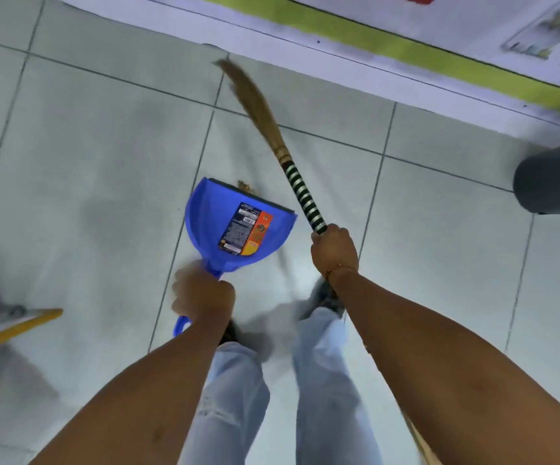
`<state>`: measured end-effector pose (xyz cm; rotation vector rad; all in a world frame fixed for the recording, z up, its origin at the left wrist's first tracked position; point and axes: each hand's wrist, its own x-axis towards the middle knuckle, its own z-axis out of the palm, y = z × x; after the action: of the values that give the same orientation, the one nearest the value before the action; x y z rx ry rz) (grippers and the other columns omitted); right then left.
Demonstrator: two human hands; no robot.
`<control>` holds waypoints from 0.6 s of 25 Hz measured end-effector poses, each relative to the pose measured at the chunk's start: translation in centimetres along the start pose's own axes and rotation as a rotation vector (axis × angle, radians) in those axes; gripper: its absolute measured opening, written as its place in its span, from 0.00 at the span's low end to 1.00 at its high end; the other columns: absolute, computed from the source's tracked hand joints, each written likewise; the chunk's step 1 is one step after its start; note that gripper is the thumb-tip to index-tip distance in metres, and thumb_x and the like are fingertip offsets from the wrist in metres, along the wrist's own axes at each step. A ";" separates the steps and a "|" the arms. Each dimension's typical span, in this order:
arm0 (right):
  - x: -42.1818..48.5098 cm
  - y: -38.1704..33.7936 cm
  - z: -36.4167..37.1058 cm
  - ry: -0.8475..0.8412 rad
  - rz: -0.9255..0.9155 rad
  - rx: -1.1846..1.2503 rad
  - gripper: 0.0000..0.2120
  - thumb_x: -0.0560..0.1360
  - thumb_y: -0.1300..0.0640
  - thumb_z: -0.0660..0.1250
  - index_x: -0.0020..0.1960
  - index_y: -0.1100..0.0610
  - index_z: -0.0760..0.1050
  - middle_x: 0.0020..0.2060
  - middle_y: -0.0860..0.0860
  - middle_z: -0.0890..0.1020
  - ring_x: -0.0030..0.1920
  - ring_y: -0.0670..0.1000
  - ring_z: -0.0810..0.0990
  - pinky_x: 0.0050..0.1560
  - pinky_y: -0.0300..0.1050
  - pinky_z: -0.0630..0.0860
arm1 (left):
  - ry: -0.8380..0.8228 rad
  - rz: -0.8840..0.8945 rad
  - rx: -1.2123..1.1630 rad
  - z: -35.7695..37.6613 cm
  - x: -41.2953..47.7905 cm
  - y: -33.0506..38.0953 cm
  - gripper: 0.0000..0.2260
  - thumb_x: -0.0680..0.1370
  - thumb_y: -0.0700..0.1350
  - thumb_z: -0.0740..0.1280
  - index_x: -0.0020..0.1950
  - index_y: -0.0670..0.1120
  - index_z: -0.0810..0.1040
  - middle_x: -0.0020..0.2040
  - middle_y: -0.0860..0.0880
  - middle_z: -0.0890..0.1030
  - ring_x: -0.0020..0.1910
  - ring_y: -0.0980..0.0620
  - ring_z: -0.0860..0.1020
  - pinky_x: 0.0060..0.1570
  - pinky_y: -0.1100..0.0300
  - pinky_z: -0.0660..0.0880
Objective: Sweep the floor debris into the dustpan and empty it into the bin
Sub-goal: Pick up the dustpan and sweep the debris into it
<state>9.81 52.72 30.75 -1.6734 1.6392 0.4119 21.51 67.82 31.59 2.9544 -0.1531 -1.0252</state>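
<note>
Fists side by side: left hand (pixel 201 292) around dustpan (pixel 235 226) handle, right hand (pixel 334 250) around broom (pixel 300 189) handle.

The left hand (pixel 201 293) is closed around the handle of a blue dustpan (pixel 238 226), and a bit of brown debris (pixel 245 186) shows at its front edge. The right hand (pixel 334 250) grips a striped broom (pixel 302 193), its bristles pointing toward the wall. A dark bin (pixel 553 177) stands at the right edge on the tiled floor (pixel 87 162).

bin (pixel 553 176): cut by right edge | dustpan (pixel 238 226) contents: hidden | broom (pixel 248 92) bristles: blurred
</note>
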 end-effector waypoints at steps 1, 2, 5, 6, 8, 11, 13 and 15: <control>0.9 -0.6 1.4 0.017 0.033 0.020 0.19 0.80 0.54 0.57 0.66 0.65 0.68 0.62 0.62 0.74 0.61 0.62 0.75 0.57 0.51 0.72 | -0.005 -0.052 -0.014 0.2 2.0 -1.7 0.20 0.71 0.36 0.63 0.63 0.41 0.67 0.63 0.38 0.69 0.62 0.37 0.68 0.59 0.42 0.67; 2.1 -1.0 2.8 0.022 0.062 0.027 0.18 0.81 0.56 0.57 0.67 0.64 0.68 0.63 0.62 0.74 0.61 0.61 0.75 0.58 0.51 0.72 | -0.012 -0.097 -0.028 0.9 4.2 -3.5 0.19 0.71 0.36 0.64 0.62 0.40 0.68 0.62 0.37 0.69 0.62 0.36 0.68 0.59 0.41 0.67; 5.2 -1.1 5.8 -0.024 0.083 0.027 0.22 0.81 0.59 0.56 0.74 0.59 0.61 0.65 0.60 0.74 0.64 0.60 0.74 0.62 0.49 0.71 | -0.033 -0.193 -0.093 3.6 9.3 -7.7 0.17 0.68 0.34 0.65 0.56 0.40 0.73 0.57 0.37 0.74 0.57 0.35 0.72 0.58 0.39 0.69; 6.3 -1.1 7.4 -0.048 0.083 0.003 0.23 0.81 0.60 0.55 0.76 0.57 0.59 0.66 0.59 0.74 0.65 0.60 0.73 0.62 0.48 0.70 | -0.046 -0.222 -0.113 4.7 10.7 -8.6 0.16 0.66 0.33 0.65 0.53 0.40 0.75 0.55 0.37 0.75 0.55 0.35 0.74 0.56 0.38 0.71; 7.7 -1.0 10.4 -0.070 0.076 -0.025 0.22 0.80 0.60 0.55 0.75 0.56 0.61 0.64 0.59 0.76 0.63 0.59 0.75 0.59 0.47 0.72 | -0.076 -0.245 -0.156 7.1 12.7 -9.1 0.13 0.65 0.32 0.64 0.48 0.40 0.77 0.50 0.38 0.78 0.49 0.35 0.76 0.52 0.40 0.74; 9.7 -0.6 15.6 -0.032 0.097 0.054 0.17 0.80 0.54 0.55 0.68 0.53 0.67 0.55 0.57 0.80 0.54 0.59 0.79 0.50 0.49 0.75 | -0.105 -0.215 -0.218 11.4 16.0 -8.4 0.11 0.66 0.34 0.66 0.47 0.41 0.77 0.48 0.38 0.80 0.46 0.36 0.79 0.48 0.41 0.77; 11.0 0.0 17.7 0.016 0.124 0.115 0.19 0.79 0.44 0.55 0.67 0.50 0.68 0.50 0.55 0.80 0.50 0.57 0.79 0.45 0.49 0.76 | -0.134 -0.214 -0.257 13.9 17.9 -7.8 0.14 0.68 0.38 0.69 0.52 0.43 0.75 0.53 0.40 0.79 0.50 0.37 0.78 0.52 0.42 0.75; 13.0 0.8 19.0 0.048 0.112 0.090 0.22 0.79 0.43 0.56 0.69 0.51 0.67 0.52 0.55 0.80 0.50 0.56 0.79 0.44 0.46 0.73 | -0.152 -0.225 -0.241 15.9 19.7 -7.7 0.15 0.69 0.39 0.71 0.55 0.42 0.73 0.54 0.41 0.79 0.53 0.38 0.77 0.54 0.45 0.72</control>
<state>15.77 56.63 8.88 -1.5408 1.7668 0.3493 27.77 73.89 6.61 2.7196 0.2885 -1.1979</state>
